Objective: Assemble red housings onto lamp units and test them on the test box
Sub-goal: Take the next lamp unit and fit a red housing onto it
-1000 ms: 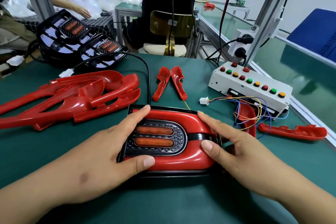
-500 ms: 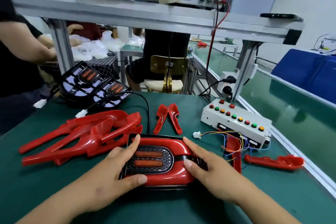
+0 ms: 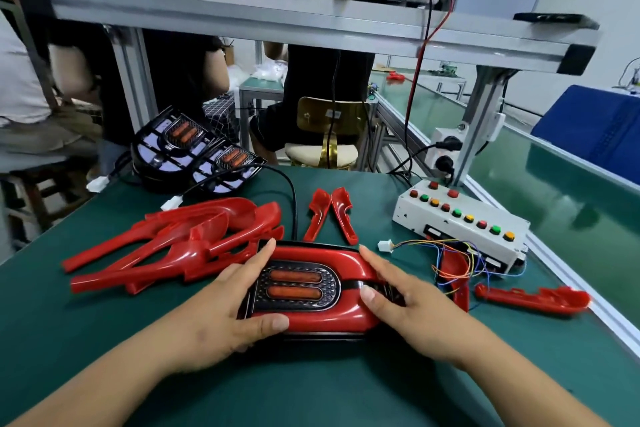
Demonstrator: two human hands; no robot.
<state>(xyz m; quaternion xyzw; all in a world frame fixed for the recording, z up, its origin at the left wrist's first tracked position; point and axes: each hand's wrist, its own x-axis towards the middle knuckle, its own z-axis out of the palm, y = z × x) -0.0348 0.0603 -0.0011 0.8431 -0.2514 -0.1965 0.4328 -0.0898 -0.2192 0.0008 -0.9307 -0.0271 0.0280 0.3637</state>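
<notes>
Found at the middle of the table [image 3: 104, 340], toward its near edge: lamp [image 3: 294, 284] with red cover [image 3: 329, 317] laid over it. Left hand [image 3: 221, 315] spread over the left end, thumb on the near rim, forefinger on the far rim; right hand [image 3: 412, 312] laid flat on the right end, fingers straight, pinching nothing. Judged light, rigid and glossy, hence slippery and easily scratched, with clips likely brittle. Best held by the two ends, clear of lens and black cord [image 3: 294, 204]. Test box [image 3: 460, 225] toward the right edge, apart.

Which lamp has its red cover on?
The black lamp unit between left hand and right hand wears a glossy red housing; two bare lamp units sit back left.
</notes>
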